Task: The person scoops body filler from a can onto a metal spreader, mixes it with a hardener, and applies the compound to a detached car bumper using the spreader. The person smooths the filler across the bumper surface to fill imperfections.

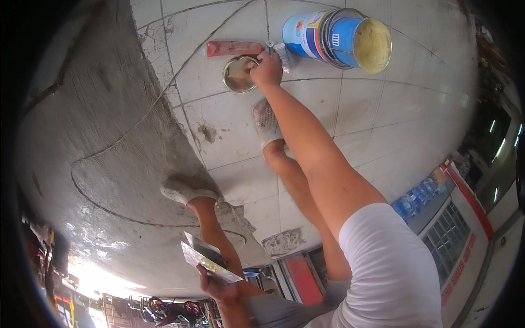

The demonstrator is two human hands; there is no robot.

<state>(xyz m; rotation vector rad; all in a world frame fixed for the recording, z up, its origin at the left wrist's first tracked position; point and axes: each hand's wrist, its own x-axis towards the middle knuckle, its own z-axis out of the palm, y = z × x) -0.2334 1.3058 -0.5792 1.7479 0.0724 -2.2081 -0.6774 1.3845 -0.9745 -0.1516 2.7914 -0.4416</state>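
Note:
My left hand (212,281) is low in the view, closed around flat metal putty spreaders (203,256). Yellowish smears show on one blade. At the top middle, my right hand (268,70) reaches down to a round shiny lid (238,77) with a gold-coloured rim; its fingers are closed over the lid's right edge. A red tube (234,48) lies just beyond the lid. Beside my knuckles is a small pale tube (283,57), partly hidden. To the right, a blue can (343,39) lies on its side, with pale yellow putty (374,46) filling its end.
A larger light-blue bucket (303,35) adjoins the can. My shoes (188,190) stand on grey concrete and white tiles (355,104). A thin cable (131,130) loops across the floor. Blue water bottles (415,199) stand at the right, and motorbikes (172,311) at the lower left.

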